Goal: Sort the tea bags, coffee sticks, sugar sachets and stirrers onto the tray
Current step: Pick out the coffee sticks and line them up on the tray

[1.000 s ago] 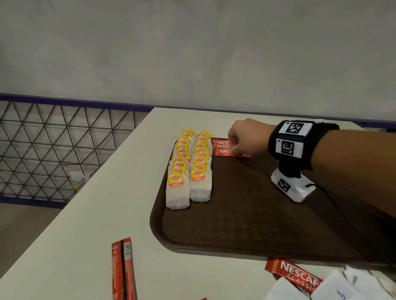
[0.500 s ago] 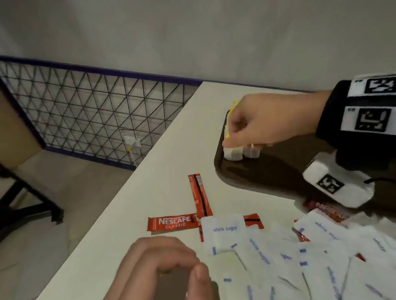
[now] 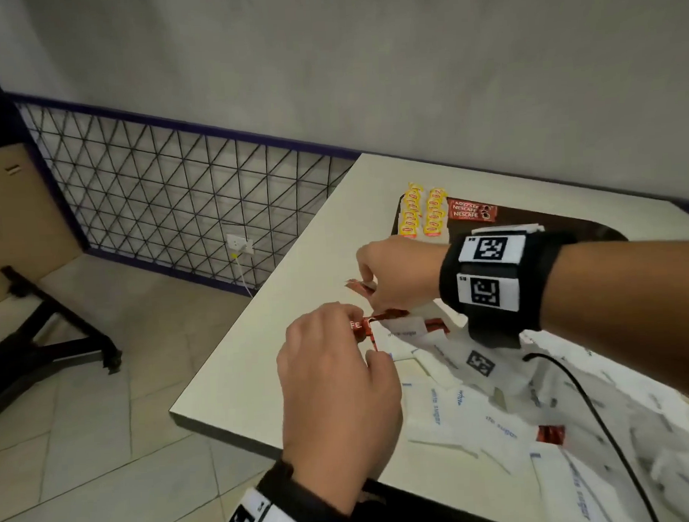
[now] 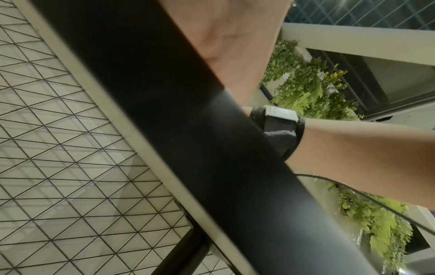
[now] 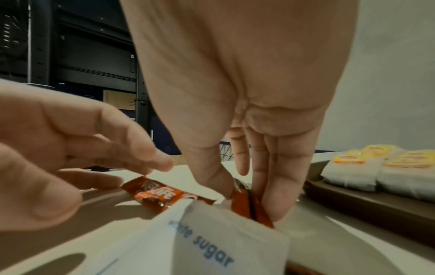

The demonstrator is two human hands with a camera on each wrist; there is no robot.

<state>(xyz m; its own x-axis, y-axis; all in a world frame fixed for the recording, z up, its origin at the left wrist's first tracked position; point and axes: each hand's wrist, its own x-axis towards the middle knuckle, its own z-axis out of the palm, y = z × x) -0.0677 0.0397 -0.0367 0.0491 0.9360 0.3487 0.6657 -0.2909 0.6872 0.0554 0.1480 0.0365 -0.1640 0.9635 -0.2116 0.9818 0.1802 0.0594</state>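
We find one red foil coffee stick (image 5: 247, 202) on the pale table (image 3: 297, 302) beside the brown plastic tray (image 5: 367, 202), pinched by our right hand (image 5: 235, 104) to lift it clear of overlapping white paper sugar sachets (image 5: 207, 240), while our left hand (image 3: 336, 383) pinches a second stick (image 5: 155, 191).

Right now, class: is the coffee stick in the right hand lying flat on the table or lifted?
Lifted at one end: the right hand pinches the coffee stick on edge above the table.
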